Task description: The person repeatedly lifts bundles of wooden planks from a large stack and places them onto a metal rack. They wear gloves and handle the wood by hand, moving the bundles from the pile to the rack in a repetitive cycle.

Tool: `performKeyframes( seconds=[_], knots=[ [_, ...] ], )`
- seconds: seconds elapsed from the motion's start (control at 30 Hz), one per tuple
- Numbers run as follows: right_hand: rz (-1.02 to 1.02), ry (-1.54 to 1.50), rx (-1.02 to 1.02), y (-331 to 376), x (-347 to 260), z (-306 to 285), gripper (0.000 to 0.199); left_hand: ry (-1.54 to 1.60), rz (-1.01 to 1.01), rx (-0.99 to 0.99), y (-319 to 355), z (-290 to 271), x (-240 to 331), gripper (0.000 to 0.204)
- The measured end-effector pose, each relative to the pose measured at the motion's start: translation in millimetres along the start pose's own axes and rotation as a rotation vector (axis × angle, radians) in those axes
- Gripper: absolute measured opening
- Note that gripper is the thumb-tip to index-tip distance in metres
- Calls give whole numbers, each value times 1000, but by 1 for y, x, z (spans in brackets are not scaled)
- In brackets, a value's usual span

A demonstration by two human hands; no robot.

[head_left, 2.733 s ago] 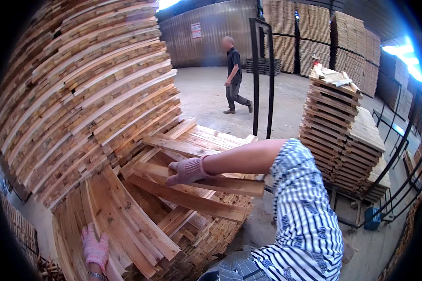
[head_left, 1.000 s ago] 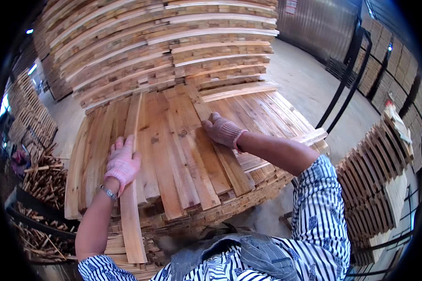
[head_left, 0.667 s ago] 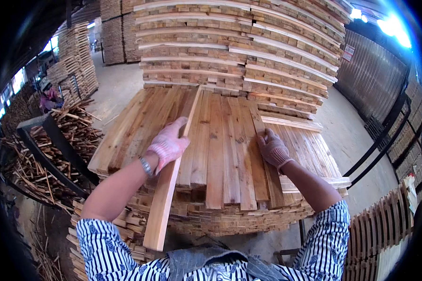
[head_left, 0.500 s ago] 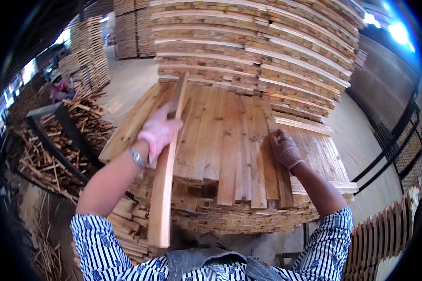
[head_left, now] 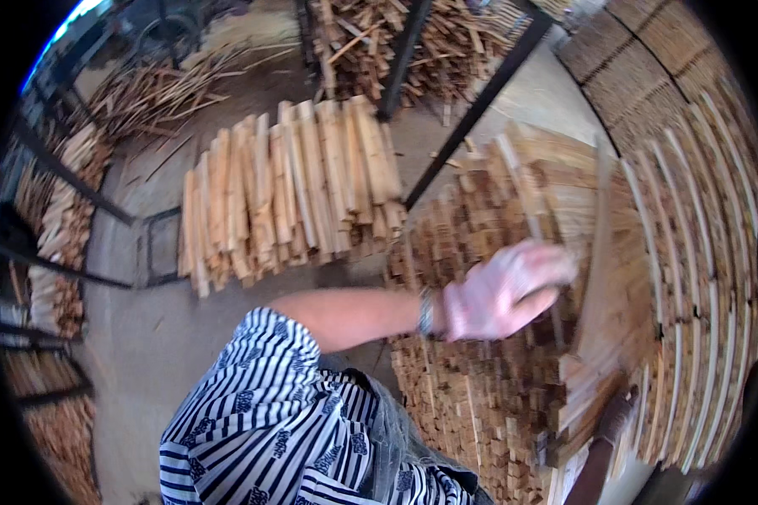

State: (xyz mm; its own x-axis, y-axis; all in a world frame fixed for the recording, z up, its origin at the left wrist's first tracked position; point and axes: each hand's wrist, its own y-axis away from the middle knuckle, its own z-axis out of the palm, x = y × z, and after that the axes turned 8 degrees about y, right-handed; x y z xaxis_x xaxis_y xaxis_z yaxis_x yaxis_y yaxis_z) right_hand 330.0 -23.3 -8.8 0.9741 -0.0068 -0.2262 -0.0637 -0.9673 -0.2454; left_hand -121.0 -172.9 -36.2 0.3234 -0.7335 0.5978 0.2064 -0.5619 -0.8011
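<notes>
My left hand (head_left: 509, 290), in a pale pink glove and somewhat blurred, is above the side of a large stack of wooden boards (head_left: 472, 404). Its thumb stands apart from the curved fingers, and nothing shows between them. My right hand (head_left: 618, 414), also gloved, is low at the right, against the board stack's edge next to a layered wood pile (head_left: 691, 295). Its fingers are too small and blurred to read. A long board (head_left: 596, 244) lies smeared by motion across the stack's top, beyond my left hand.
A bundle of short wooden slats (head_left: 286, 181) sits left of the stack, with a black metal bar (head_left: 480, 101) slanting behind it. Loose scrap wood (head_left: 362, 50) is heaped farther back. Metal rails (head_left: 67, 181) and more slats (head_left: 63, 227) line the far left, beside concrete floor (head_left: 160, 362).
The view has swung left, bringing the slat bundle into sight. My left hand has let go of the board it held. My right hand stays near the stack's edge.
</notes>
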Motion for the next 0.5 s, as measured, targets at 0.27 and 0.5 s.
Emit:
performKeyframes(
  seconds=[0.27,0.5],
  knots=[
    [-319,-451,159,32,-66,-36,42,-291,-1247,34,266,-174,20,40],
    [-840,-338,-670,265,-284,56,28,-191,-1546,827,434,-322,-1,39]
  ],
)
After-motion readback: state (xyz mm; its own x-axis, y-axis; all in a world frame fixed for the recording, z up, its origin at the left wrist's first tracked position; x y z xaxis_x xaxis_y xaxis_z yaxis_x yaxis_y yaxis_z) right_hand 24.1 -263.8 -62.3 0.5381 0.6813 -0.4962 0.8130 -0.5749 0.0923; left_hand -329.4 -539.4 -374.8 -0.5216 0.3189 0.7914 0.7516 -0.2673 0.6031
